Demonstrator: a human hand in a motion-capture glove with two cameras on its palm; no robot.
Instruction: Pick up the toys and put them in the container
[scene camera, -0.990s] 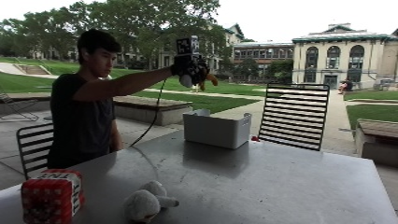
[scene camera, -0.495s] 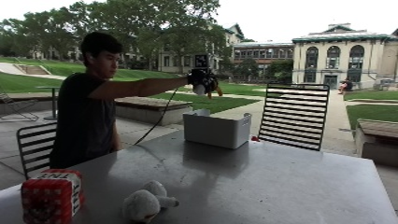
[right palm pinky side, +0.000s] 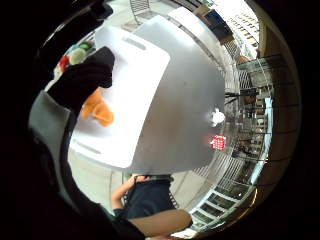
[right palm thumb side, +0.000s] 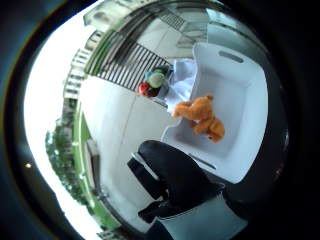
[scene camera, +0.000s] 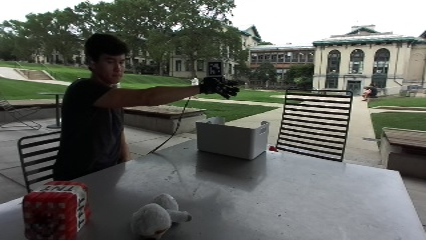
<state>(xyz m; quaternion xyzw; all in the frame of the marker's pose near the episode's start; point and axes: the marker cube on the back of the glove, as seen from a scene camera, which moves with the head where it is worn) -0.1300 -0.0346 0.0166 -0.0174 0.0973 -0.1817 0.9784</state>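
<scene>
Outside view first: black-gloved right hand held out on a straight, nearly level arm, high above the white rectangular plastic container at the far side of the grey metal counter. Fingers spread and relaxed, pointing toward the container, holding nothing. Seen from the thumb-side palm view: orange plush toy lying on the white floor of the container, apart from the glove; a small toy of red and green parts just outside the container's wall, beside the slatted black chair. Same orange toy visible past a gloved finger in the little-finger-side view, inside the container. Near the front edge of the counter, well apart from the container: a white fluffy plush toy lying on its side and a red-and-white patterned cube standing beside it.
</scene>
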